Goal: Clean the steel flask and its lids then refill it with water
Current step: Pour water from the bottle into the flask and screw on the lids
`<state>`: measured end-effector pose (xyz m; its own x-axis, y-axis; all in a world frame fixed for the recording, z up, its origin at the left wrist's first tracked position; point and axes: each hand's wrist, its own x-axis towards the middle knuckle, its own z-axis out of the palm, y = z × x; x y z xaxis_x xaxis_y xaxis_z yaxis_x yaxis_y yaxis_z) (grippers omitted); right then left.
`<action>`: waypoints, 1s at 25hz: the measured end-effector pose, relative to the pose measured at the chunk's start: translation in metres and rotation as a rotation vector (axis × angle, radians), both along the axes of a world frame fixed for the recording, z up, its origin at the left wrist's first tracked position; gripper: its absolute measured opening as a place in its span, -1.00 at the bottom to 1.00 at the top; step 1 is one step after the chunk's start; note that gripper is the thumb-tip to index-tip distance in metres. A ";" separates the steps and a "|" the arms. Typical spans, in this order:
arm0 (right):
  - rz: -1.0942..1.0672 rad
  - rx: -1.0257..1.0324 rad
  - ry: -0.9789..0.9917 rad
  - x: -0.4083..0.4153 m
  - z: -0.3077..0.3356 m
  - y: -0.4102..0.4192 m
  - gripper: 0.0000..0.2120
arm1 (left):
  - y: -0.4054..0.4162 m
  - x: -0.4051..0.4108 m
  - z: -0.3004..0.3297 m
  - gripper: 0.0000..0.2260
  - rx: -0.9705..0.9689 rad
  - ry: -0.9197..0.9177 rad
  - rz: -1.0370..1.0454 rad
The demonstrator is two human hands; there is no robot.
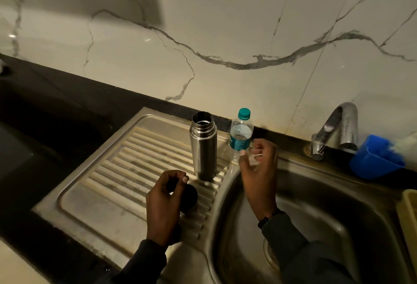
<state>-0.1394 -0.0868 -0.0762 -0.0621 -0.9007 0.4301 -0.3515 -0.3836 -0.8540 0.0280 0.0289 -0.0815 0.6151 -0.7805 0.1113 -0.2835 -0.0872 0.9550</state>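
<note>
Open flask upright on drainboard, right hand closer to the water bottle than the left.

Sink basin (pixel 316 204) sits right of the ribbed drainboard (pixel 126 166) set in the counter; steel flask (pixel 203 146) stands lidless near the drainboard's back right corner, long axis vertical, mouth up. Plastic water bottle (pixel 240 136), cap on, stands just beside it toward the basin. Right hand (pixel 259 171), fingers loosely curled, is at the bottle's lower side; real grip or just contact, cannot tell. Left hand (pixel 165 202) pinches a small dark lid piece, front of the flask, over the dark cap (pixel 190 197) lying on the ribs. Likely next: lift bottle, uncap, pour straight down into the flask.
</note>
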 end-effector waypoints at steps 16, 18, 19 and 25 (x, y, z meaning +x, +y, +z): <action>0.476 0.431 -0.104 0.072 0.023 -0.014 -0.42 | 0.069 0.029 -0.022 -0.89 0.118 -0.006 0.105; 0.429 0.396 -0.180 0.070 0.025 -0.006 -0.44 | 0.079 0.033 -0.026 -0.79 0.144 -0.005 0.049; 0.399 0.377 -0.225 0.069 0.028 0.001 -0.44 | 0.084 0.037 -0.029 -0.69 0.166 -0.008 0.011; 0.335 0.256 -0.301 0.049 0.055 0.042 -0.33 | 0.104 0.039 -0.050 0.01 0.379 -0.265 -0.249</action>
<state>-0.0900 -0.0447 -0.0212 0.1604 -0.9664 0.2010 0.0300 -0.1988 -0.9796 0.0667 0.1330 -0.1310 0.3944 -0.9154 -0.0809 -0.5675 -0.3119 0.7620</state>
